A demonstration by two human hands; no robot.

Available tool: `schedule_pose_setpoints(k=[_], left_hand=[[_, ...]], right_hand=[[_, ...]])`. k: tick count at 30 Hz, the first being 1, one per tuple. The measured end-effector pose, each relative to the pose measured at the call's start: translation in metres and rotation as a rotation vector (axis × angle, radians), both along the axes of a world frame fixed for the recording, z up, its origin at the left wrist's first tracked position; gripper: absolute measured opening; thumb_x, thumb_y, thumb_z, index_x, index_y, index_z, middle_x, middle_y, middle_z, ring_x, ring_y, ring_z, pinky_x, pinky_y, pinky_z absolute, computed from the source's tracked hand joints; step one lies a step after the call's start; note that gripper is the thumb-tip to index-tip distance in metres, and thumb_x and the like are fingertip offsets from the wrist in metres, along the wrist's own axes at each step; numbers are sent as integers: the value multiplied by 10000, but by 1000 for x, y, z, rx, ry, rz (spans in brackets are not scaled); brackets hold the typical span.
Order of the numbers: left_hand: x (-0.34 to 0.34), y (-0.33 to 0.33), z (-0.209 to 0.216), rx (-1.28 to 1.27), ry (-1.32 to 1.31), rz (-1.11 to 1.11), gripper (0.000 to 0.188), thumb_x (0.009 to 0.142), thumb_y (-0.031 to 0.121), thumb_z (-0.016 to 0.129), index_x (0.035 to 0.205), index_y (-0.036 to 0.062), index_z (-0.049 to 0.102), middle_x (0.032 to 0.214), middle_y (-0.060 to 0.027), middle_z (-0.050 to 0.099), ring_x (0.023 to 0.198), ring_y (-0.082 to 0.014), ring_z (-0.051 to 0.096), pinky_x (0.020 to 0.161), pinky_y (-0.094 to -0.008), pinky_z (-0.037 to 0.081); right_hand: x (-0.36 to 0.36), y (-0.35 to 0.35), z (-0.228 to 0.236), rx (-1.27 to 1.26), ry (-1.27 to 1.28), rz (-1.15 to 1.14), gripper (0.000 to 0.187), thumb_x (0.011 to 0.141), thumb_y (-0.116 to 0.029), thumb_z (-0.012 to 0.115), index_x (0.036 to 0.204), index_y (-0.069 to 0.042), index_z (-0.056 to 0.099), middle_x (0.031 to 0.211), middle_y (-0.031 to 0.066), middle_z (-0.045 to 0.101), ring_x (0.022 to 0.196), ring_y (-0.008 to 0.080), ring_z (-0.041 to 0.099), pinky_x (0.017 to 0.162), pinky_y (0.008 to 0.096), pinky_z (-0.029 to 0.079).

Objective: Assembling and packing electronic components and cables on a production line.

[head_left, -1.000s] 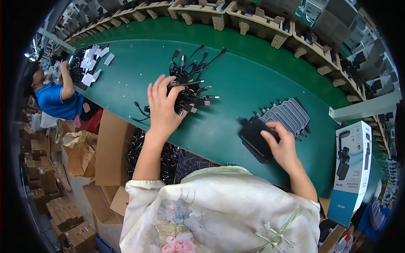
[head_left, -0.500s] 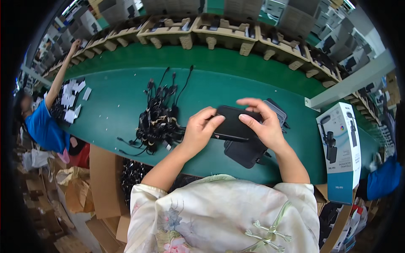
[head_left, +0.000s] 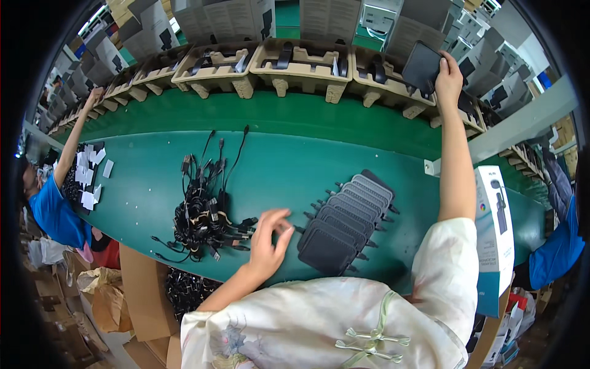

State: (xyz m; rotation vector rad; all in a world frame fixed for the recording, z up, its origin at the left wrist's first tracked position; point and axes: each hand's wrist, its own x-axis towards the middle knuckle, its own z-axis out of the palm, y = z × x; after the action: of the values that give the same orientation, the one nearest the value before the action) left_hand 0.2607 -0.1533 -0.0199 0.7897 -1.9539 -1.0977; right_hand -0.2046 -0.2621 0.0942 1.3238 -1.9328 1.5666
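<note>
Now that both hands have parted from the middle of the surface [head_left: 141, 184], the right hand [head_left: 449, 77] is up and away, pinching a flat dark panel [head_left: 422, 68] by its edge! Half a second ago a panel sat between the two hands; now one is over the row of trays, so by my reading the work has swung from handling on the surface to delivery. The left hand [head_left: 265, 249] holds nothing, fingers loosely parted. Just to its right lies the overlapping stack of panels [head_left: 329, 246]; to its left, the heap of black cables [head_left: 200, 218].

On to the containers! Just below and left of the right hand, a tan moulded tray [head_left: 381, 90] holds dark parts; whether the panel touches it, I can't tell. Farther left of that hand, a neighbouring tray [head_left: 305, 71] carries a curved black piece [head_left: 284, 55]. Down left of the left hand, an open cardboard box [head_left: 145, 292] stands beside a mass of black cabling [head_left: 187, 290], and whether it contains that mass is hard to call.
</note>
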Motion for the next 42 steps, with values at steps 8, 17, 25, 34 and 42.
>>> schedule_pose_setpoints(k=[8, 17, 25, 34, 42], left_hand=[[11, 5, -12, 36, -127, 102, 322, 797, -29, 580, 1105, -7, 487, 1020, -145, 532, 728, -190, 557, 606, -277, 457], [12, 7, -13, 110, -128, 115, 220, 845, 62, 554, 1062, 42, 521, 994, -127, 539, 732, -195, 569, 609, -282, 466], [29, 13, 0, -462, -4, 12, 194, 797, 23, 553, 986, 62, 578, 1015, -113, 570, 814, -237, 573, 666, -322, 479], [129, 21, 21, -755, -256, 675, 432, 773, 294, 618, 1143, 96, 516, 1236, -186, 468, 1167, -353, 434, 971, -488, 322], [109, 35, -5, -395, -330, 417, 561, 742, 334, 652, 1209, 75, 481, 1400, -269, 230, 1304, -444, 200, 1033, -498, 245]], right_hand=[[-55, -68, -50, 679, 71, -370, 323, 851, -193, 397, 1109, -229, 587, 1045, 171, 606, 968, 362, 568, 796, 440, 454], [26, -46, -43, 784, 1080, -427, 275, 838, -182, 465, 1081, -185, 594, 1071, 111, 573, 986, 264, 537, 767, 396, 433], [294, -12, -37, 275, 739, 740, 187, 733, -121, 645, 919, -120, 623, 913, 55, 586, 861, 250, 547, 744, 366, 416], [468, -4, -23, 131, 477, 1237, 178, 773, -194, 637, 923, -97, 632, 889, 51, 600, 862, 226, 554, 751, 348, 409], [513, -37, -55, 1125, 1069, 1262, 361, 720, -397, 664, 857, -63, 661, 858, 105, 619, 852, 259, 585, 724, 388, 450]])
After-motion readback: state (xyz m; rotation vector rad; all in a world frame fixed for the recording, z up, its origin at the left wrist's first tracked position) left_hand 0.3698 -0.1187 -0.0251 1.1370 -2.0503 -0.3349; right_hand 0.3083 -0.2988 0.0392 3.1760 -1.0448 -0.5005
